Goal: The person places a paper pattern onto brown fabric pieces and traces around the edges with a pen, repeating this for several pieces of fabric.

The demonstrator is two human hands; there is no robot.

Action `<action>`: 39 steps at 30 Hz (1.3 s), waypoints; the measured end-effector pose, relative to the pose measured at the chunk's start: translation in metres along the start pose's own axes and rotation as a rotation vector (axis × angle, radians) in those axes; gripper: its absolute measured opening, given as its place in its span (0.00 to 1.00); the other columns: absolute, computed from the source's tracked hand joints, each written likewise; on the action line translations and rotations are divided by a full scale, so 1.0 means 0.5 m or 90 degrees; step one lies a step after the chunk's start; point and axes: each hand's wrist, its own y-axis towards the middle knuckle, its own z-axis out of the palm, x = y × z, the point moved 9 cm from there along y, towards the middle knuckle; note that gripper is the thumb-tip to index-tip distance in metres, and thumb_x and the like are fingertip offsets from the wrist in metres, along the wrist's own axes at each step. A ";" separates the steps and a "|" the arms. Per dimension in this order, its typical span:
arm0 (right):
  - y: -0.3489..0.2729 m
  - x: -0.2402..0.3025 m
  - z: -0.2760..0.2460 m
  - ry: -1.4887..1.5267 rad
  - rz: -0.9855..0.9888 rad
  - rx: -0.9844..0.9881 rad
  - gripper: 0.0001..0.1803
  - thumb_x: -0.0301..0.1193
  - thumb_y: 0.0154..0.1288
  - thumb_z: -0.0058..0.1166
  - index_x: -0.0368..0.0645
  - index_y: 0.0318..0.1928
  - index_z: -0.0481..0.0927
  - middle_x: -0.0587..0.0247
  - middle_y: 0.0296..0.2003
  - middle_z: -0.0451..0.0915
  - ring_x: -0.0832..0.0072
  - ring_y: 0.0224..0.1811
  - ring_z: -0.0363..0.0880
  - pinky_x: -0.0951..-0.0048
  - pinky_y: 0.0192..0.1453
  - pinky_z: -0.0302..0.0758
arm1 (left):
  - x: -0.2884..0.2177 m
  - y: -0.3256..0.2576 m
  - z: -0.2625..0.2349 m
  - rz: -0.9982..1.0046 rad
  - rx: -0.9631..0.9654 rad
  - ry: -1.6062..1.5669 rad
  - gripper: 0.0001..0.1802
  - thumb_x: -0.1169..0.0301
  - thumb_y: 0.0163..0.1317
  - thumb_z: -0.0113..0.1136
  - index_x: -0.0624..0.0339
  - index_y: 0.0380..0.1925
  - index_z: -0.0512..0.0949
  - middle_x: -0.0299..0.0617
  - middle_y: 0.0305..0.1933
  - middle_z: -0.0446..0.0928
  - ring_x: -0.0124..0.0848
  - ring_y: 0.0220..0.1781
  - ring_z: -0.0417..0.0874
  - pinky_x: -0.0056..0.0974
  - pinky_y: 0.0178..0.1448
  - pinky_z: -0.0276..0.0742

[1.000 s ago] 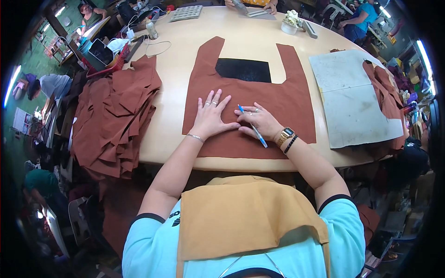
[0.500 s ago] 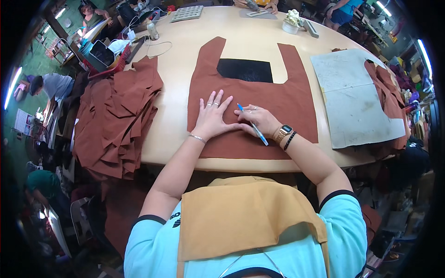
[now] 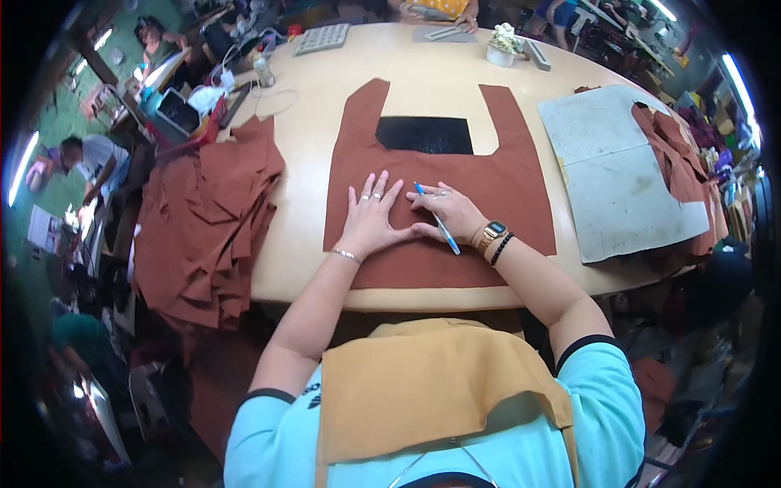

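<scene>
A rust-brown cut fabric piece [image 3: 488, 203] with two straps lies flat on the table before me. My left hand [image 3: 373, 218] rests on it, fingers spread and palm down. Beside it my right hand [image 3: 450, 211] holds a blue-capped pen [image 3: 446, 228] slanting between its fingers, its thumb close to my left thumb. Between the straps a black rectangular sheet [image 3: 427, 135] shows on the table, its lower edge meeting the fabric's neckline.
To the left, a pile of brown fabric pieces [image 3: 203, 220] hangs over the edge of the pale table [image 3: 313, 146]. A grey pattern board [image 3: 606, 179] covers more brown fabric at right. Farther back are a white flower pot [image 3: 501, 55], a grey keypad-like tray [image 3: 322, 39] and another person's hands [image 3: 466, 20].
The view has shifted slightly, so the table and fabric sit a little lower in it. My hands keep nearly the same pose on the fabric, pen still held.
</scene>
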 end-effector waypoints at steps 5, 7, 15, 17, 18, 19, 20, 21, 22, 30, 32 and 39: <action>0.007 -0.007 -0.044 -0.021 0.153 -0.071 0.23 0.50 0.68 0.62 0.45 0.50 0.83 0.55 0.53 0.85 0.56 0.59 0.81 0.50 0.67 0.73 | -0.009 0.008 0.000 0.021 0.035 -0.007 0.65 0.23 0.47 0.65 0.48 0.79 0.60 0.51 0.85 0.48 0.50 0.87 0.44 0.71 0.82 0.36; -0.026 0.035 -0.037 0.067 0.110 -0.021 0.21 0.50 0.67 0.63 0.47 0.46 0.84 0.56 0.45 0.86 0.56 0.48 0.85 0.54 0.58 0.77 | 0.005 0.009 0.008 -0.024 0.081 0.018 0.64 0.26 0.48 0.67 0.48 0.79 0.60 0.51 0.85 0.48 0.50 0.87 0.43 0.71 0.82 0.36; -0.579 -0.109 -0.335 0.094 0.477 -0.922 0.26 0.45 0.84 0.42 0.34 0.65 0.73 0.51 0.63 0.76 0.63 0.69 0.71 0.63 0.78 0.61 | -0.021 -0.092 -0.001 -0.030 0.111 -0.015 0.61 0.28 0.54 0.64 0.49 0.80 0.57 0.54 0.86 0.43 0.54 0.87 0.38 0.74 0.81 0.35; -0.714 -0.089 -0.378 -0.050 0.603 -0.986 0.28 0.44 0.83 0.46 0.34 0.70 0.67 0.52 0.71 0.68 0.62 0.74 0.65 0.61 0.79 0.59 | -0.026 -0.132 -0.006 -0.023 0.111 -0.034 0.60 0.28 0.55 0.64 0.49 0.80 0.58 0.54 0.86 0.43 0.54 0.87 0.39 0.74 0.81 0.35; -0.754 -0.088 -0.385 -0.075 0.650 -1.018 0.29 0.43 0.83 0.47 0.35 0.72 0.64 0.53 0.73 0.65 0.62 0.76 0.63 0.59 0.80 0.58 | -0.020 -0.149 -0.002 -0.037 0.132 -0.007 0.59 0.29 0.55 0.64 0.49 0.80 0.58 0.54 0.86 0.43 0.54 0.87 0.39 0.73 0.81 0.36; -0.788 -0.095 -0.363 0.025 0.684 -1.062 0.30 0.43 0.82 0.49 0.36 0.72 0.64 0.54 0.74 0.65 0.62 0.76 0.63 0.59 0.79 0.60 | -0.015 -0.161 -0.010 -0.045 0.112 -0.010 0.58 0.29 0.56 0.64 0.49 0.80 0.58 0.54 0.86 0.44 0.53 0.87 0.40 0.72 0.82 0.36; -0.836 -0.111 -0.333 0.184 0.795 -1.136 0.30 0.42 0.81 0.52 0.38 0.73 0.64 0.54 0.74 0.64 0.62 0.76 0.62 0.58 0.78 0.62 | -0.009 -0.168 -0.015 -0.056 0.096 -0.035 0.58 0.29 0.56 0.64 0.49 0.80 0.58 0.54 0.86 0.44 0.53 0.87 0.40 0.72 0.82 0.36; -0.832 -0.121 -0.347 0.178 0.758 -1.106 0.30 0.42 0.81 0.52 0.38 0.73 0.64 0.54 0.74 0.64 0.62 0.76 0.62 0.58 0.78 0.62 | -0.008 -0.171 -0.018 -0.051 0.085 -0.040 0.58 0.30 0.56 0.65 0.48 0.80 0.58 0.53 0.86 0.45 0.52 0.87 0.40 0.70 0.82 0.35; -0.840 -0.143 -0.326 0.315 0.781 -1.135 0.29 0.40 0.79 0.55 0.38 0.72 0.66 0.55 0.73 0.67 0.63 0.74 0.66 0.59 0.75 0.65 | -0.005 -0.174 -0.019 -0.054 0.082 -0.023 0.58 0.31 0.56 0.66 0.47 0.80 0.58 0.53 0.86 0.45 0.52 0.87 0.41 0.68 0.83 0.35; -0.647 -0.194 -0.483 0.212 0.538 -1.017 0.22 0.33 0.76 0.60 0.33 0.63 0.78 0.60 0.57 0.82 0.73 0.55 0.80 0.68 0.62 0.76 | -0.001 -0.180 -0.037 -0.019 0.075 -0.096 0.48 0.38 0.59 0.69 0.49 0.74 0.69 0.49 0.85 0.53 0.50 0.87 0.47 0.68 0.83 0.39; -0.550 -0.150 -0.573 0.199 0.439 -0.950 0.21 0.34 0.75 0.60 0.33 0.60 0.80 0.60 0.54 0.84 0.74 0.53 0.80 0.69 0.60 0.76 | 0.009 -0.180 -0.052 -0.017 0.047 -0.178 0.37 0.48 0.60 0.72 0.48 0.67 0.77 0.54 0.77 0.66 0.50 0.82 0.61 0.67 0.82 0.47; -0.240 0.007 -0.729 0.318 0.273 -0.852 0.20 0.35 0.72 0.63 0.36 0.58 0.82 0.63 0.52 0.84 0.75 0.52 0.82 0.71 0.58 0.77 | 0.048 -0.139 -0.107 -0.057 -0.152 -0.638 0.24 0.63 0.70 0.66 0.58 0.64 0.78 0.44 0.69 0.77 0.36 0.73 0.74 0.42 0.77 0.64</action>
